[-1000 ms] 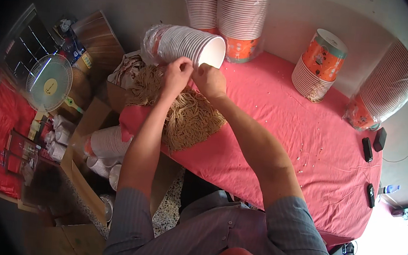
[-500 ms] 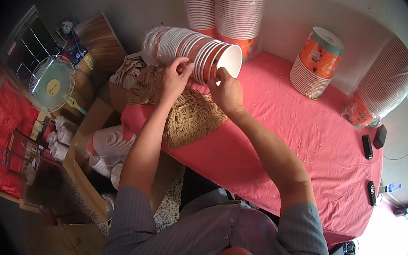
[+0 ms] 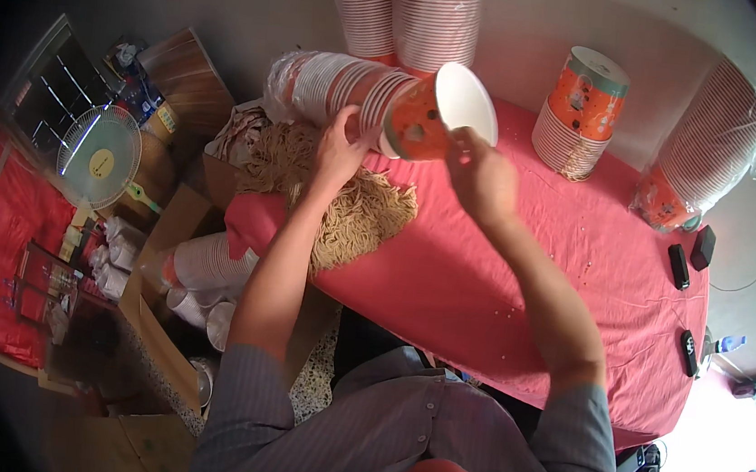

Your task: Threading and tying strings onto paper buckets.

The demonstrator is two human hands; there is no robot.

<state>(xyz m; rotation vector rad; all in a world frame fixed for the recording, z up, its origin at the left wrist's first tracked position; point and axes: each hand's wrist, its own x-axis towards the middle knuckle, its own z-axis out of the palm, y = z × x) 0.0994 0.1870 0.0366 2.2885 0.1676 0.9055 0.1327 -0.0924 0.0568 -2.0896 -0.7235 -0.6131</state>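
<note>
A long stack of paper cups (image 3: 333, 86) in a clear plastic sleeve lies on its side at the far left end of the red-covered table (image 3: 528, 287). My left hand (image 3: 339, 146) presses against the stack near its open end. My right hand (image 3: 479, 177) grips the rim of one orange paper cup (image 3: 431, 109), which is tilted and drawn a little out of the stack, its white inside facing right. A pile of pale dried noodles (image 3: 344, 205) lies on the table just under both hands.
Tall sleeved cup stacks (image 3: 418, 12) stand at the back. A short orange cup stack (image 3: 581, 110) and another sleeved stack (image 3: 705, 149) sit to the right, with small black devices (image 3: 680, 265) near the edge. A cardboard box of cups (image 3: 201, 274) and a fan (image 3: 99, 155) are at left.
My right hand has pulled the end cup out of the stack and swung it to the right, so its orange side now shows. My left hand stays on the stack.
</note>
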